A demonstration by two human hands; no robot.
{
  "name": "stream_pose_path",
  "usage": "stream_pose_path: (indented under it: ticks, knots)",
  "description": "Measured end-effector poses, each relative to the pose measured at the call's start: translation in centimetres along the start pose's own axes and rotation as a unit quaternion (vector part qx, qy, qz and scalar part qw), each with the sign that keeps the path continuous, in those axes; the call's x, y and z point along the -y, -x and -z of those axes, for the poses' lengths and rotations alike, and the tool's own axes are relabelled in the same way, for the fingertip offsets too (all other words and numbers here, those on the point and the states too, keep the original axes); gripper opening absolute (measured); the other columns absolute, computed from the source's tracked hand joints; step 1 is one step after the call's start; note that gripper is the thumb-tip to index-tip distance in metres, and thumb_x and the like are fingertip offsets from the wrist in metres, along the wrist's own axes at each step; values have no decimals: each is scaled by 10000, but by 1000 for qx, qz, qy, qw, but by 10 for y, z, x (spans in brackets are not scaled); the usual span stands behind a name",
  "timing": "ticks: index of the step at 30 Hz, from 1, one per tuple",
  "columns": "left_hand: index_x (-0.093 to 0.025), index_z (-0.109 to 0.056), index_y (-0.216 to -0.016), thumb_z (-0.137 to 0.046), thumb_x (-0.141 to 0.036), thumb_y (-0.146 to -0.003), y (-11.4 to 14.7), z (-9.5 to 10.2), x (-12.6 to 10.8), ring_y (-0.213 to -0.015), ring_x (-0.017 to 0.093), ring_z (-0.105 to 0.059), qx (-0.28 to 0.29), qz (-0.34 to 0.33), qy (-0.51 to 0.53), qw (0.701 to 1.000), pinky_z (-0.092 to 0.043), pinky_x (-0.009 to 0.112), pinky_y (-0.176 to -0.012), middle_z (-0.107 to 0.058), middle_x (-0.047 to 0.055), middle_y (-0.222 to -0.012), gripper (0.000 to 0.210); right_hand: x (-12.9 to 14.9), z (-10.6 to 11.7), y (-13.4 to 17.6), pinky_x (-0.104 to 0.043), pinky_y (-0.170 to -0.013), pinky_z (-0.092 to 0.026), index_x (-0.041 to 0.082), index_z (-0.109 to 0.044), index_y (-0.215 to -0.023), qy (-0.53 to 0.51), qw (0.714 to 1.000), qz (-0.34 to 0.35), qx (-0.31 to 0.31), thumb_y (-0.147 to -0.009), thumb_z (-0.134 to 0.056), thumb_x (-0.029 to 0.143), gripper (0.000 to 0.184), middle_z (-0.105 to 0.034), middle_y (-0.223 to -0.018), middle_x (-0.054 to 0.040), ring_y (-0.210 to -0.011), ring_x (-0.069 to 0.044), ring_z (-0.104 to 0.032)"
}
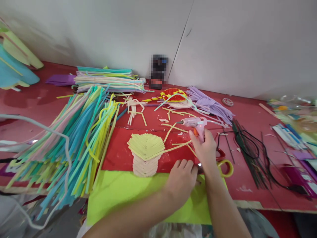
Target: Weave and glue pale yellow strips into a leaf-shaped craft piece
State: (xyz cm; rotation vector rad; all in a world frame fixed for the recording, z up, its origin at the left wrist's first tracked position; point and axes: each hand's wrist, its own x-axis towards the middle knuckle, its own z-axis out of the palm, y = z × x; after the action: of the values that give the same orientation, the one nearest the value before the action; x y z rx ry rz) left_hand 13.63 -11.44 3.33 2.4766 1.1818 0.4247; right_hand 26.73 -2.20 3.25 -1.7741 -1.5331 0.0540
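Note:
My right hand is wrapped round the grip of a pink glue gun, whose nozzle points left. Just below it, my left hand rests palm down with curled fingers at the edge of a red board; what lies under those fingers is hidden. Scissors with a yellow handle loop lie behind my right wrist, partly covered. On the board sits a leaf-like piece of pale yellow fuzzy stems, overlapping a cream piece below. Loose yellow stems stretch between it and my right hand.
A lime-green sheet hangs over the table's front edge. Many coloured pipe cleaners pile up on the left, with purple ones at the back. Dark stems and a black cable lie right. A phone-like blurred object leans against the wall.

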Motion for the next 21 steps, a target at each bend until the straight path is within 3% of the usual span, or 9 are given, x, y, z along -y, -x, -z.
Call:
stream_pose_path:
  ticks: [2,4,8,14,21]
  knots:
    - [-135,-558,-1219,-595,-393,-903,23,9,6,-972,218,-604,-69,-22,-1,997,-518,381,-892,-647,82,-1094,409,-1,-1,1,-384,-803,-467,167,-610,-1072,8,1000,15,7,-806,-591,619,525,-617,-913,-79,-843,-240,-571]
    - [-155,-561,-1222,-551,-331,-936,49,19,18,-1043,224,-615,-143,-24,-17,989,-512,389,-939,-650,83,-1178,337,1,1,3,-383,-792,-472,169,-610,-1070,16,999,25,13,-813,-584,620,520,-619,-916,-81,-847,-245,-581]
    - [-166,-539,-1256,-480,-225,-965,95,37,58,-1145,223,-615,-196,23,-52,979,-511,399,-989,-668,95,-1207,302,12,11,15,-373,-740,-484,178,-601,-1097,40,998,44,15,-835,-565,613,509,-621,-916,-85,-842,-258,-607]
    - [-139,-446,-1378,-496,-252,-951,125,38,99,-1264,243,-555,-182,80,-118,973,-507,416,-1026,-583,122,-1376,445,27,22,57,-402,-740,-529,166,-550,-1215,83,993,85,13,-868,-563,567,531,-647,-1044,-147,-939,-304,-649]
    - [-158,-519,-1304,-507,-247,-941,127,34,104,-1323,250,-504,-149,66,-114,980,-427,466,-1111,-557,115,-1413,374,29,17,93,-392,-700,-569,203,-500,-1318,121,981,149,25,-881,-609,426,503,-651,-1092,-139,-921,-293,-677]
